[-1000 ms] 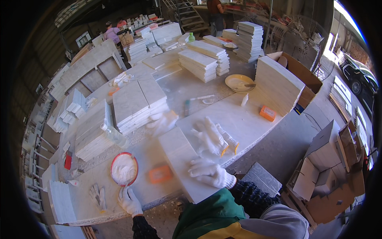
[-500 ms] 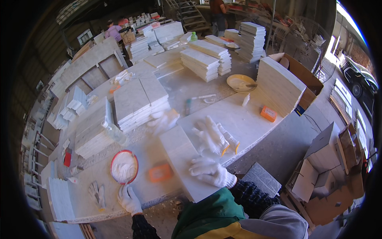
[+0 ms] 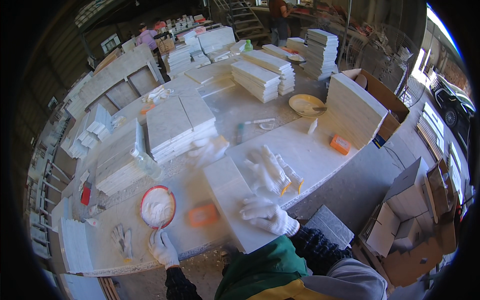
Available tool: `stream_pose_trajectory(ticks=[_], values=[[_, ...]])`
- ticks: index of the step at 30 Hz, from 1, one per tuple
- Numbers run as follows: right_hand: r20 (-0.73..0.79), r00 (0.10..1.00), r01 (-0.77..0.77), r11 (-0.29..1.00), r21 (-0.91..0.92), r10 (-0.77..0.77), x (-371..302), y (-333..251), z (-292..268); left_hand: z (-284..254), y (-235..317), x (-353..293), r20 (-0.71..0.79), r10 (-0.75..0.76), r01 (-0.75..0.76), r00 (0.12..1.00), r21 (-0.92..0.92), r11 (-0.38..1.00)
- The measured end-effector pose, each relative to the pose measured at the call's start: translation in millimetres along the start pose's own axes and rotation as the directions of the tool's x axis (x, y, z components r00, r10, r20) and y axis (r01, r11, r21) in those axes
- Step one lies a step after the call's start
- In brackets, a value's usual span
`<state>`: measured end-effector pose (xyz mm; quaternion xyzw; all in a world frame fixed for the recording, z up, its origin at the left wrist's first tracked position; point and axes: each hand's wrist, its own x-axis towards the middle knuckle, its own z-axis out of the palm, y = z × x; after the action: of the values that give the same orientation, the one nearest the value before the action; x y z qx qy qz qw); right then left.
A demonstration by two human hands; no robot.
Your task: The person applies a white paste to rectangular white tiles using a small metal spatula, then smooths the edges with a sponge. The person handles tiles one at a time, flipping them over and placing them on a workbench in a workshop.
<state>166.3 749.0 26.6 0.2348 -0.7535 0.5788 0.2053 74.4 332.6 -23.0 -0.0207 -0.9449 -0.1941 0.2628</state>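
Right hand [image 3: 267, 216] lies open, flat on white slab [image 3: 230, 192], steadying it; left hand [image 3: 162, 247] grips tool in paste bowl [image 3: 158, 206] at 9 o'clock.

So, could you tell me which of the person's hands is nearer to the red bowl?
Left. The left hand sits just below the red bowl, holding a tool that reaches into it. The right hand rests on the white slab, well off to the bowl's right.
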Motion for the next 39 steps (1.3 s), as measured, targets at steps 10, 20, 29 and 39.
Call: stream_pose_trajectory(ticks=[10,20,29,39], values=[[0.014,1.000,-0.024,1.000,-0.010,0.025,0.1,-2.6,-0.7,4.4,-4.3,-1.4,-0.032,0.024,-0.025,0.999,-0.013,1.000],[0.054,0.994,-0.089,0.995,-0.043,0.092,1.6,-4.2,-2.8,-7.0,11.5,-0.5,-0.083,0.050,-0.045,0.995,0.056,0.997],[0.041,0.990,-0.134,0.988,-0.081,0.138,-1.4,-8.5,-3.7,-9.9,15.8,0.9,-0.092,0.039,-0.038,0.995,0.016,0.999],[-0.151,0.971,-0.191,0.981,-0.034,0.183,-20.0,1.7,-3.8,-4.5,5.3,-5.7,-0.090,0.022,-0.032,0.996,-0.112,0.993]])
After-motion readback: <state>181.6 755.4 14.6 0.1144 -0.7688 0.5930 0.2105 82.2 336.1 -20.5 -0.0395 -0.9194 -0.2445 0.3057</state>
